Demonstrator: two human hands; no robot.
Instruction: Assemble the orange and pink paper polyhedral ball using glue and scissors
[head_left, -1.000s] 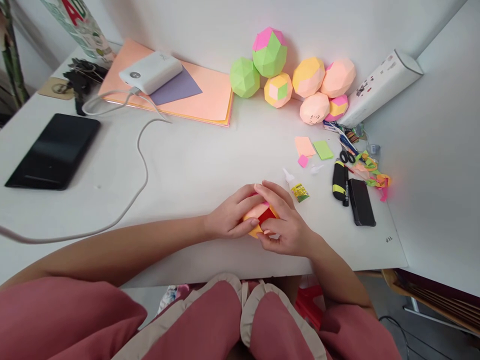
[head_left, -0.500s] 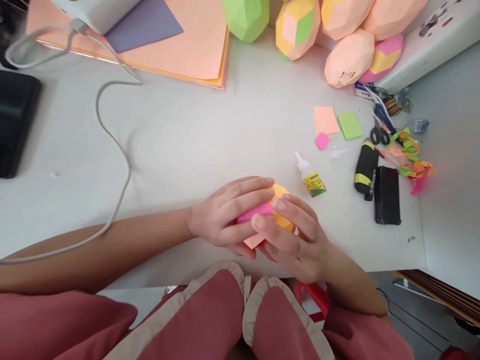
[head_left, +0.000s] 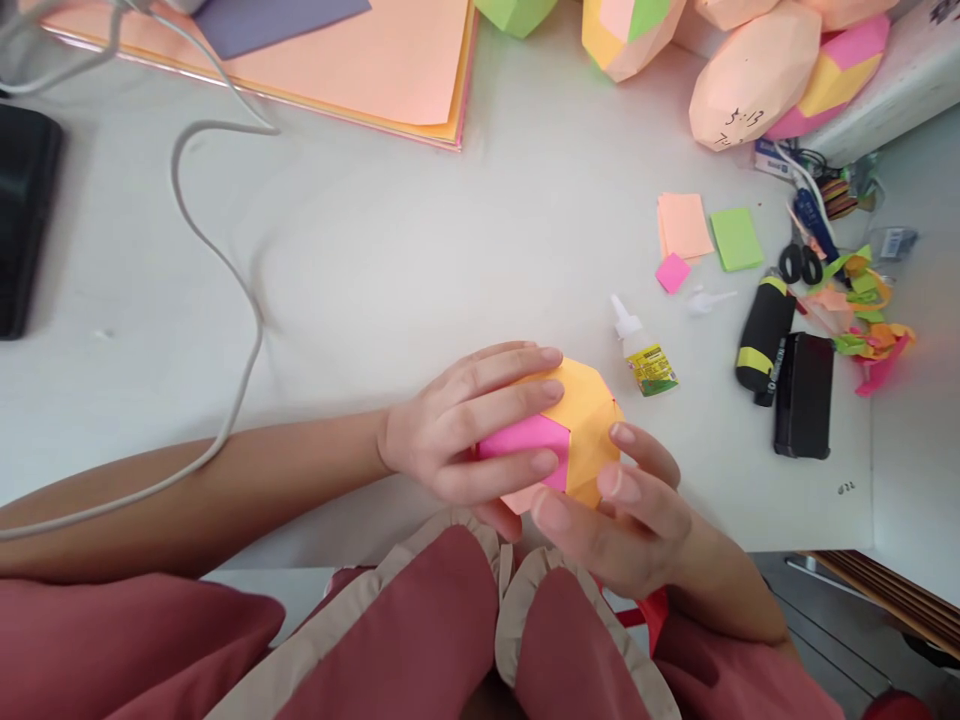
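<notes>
A faceted paper ball (head_left: 592, 425) with yellow-orange, pink and peach faces is between my hands at the table's front edge. My left hand (head_left: 480, 425) wraps over its left side, with the fingers lying across the pink and orange faces. At the ball's lower right, my right hand (head_left: 637, 510) holds it with curved fingertips, and its thumb is at the lower edge. Part of the ball's underside is hidden by the fingers. A small glue bottle (head_left: 646, 355) with a white nozzle lies just beyond the ball to the right.
Sticky notes (head_left: 685, 226), a black-yellow case (head_left: 765, 335), a black box (head_left: 804, 395), scissors (head_left: 800, 262) and paper scraps (head_left: 874, 320) lie right. Paper balls (head_left: 756, 78) stand at the back right. Paper sheets (head_left: 360, 65) lie back left; a white cable (head_left: 251, 290) crosses my left forearm.
My right hand's fingers have moved down and right off the top of the ball, showing more orange and pink faces. The view has shifted, with the table items appearing farther right.
</notes>
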